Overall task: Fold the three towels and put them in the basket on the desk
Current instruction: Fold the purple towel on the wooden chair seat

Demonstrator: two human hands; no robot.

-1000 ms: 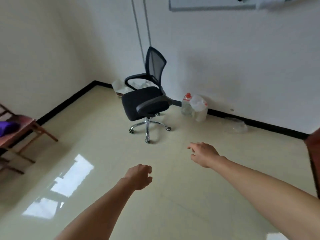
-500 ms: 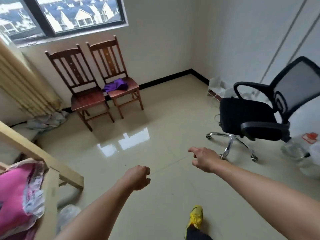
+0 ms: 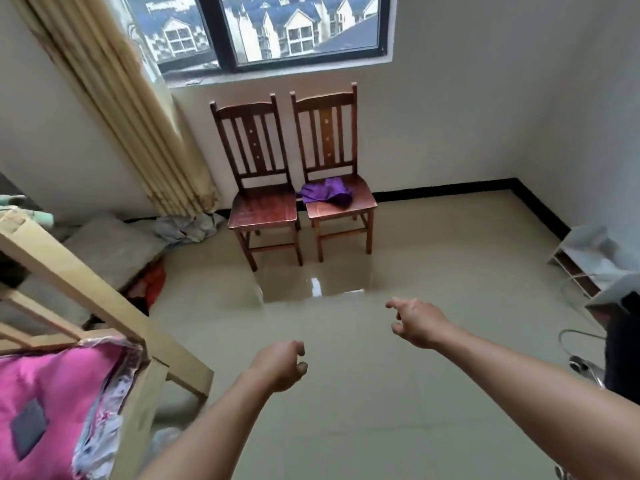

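Observation:
A crumpled purple towel (image 3: 325, 194) lies on the seat of the right wooden chair (image 3: 341, 202) under the window, well ahead of me. Both my arms reach out over the bare floor. My left hand (image 3: 280, 365) hangs with its fingers curled shut and nothing in it. Further forward and to the right, my right hand (image 3: 417, 322) has its fingers loosely apart and holds nothing. No basket or desk is in view.
A second wooden chair (image 3: 263, 209) stands left of the first. A light wooden frame (image 3: 86, 289) with pink bedding (image 3: 52, 403) fills the lower left. A curtain (image 3: 138, 116), grey cushion and cloth heap sit at the left wall. An office chair's edge (image 3: 620, 348) is at right.
The view has swung left from the black office chair to the two wooden chairs under the window. Both hands stay held out in front, empty.

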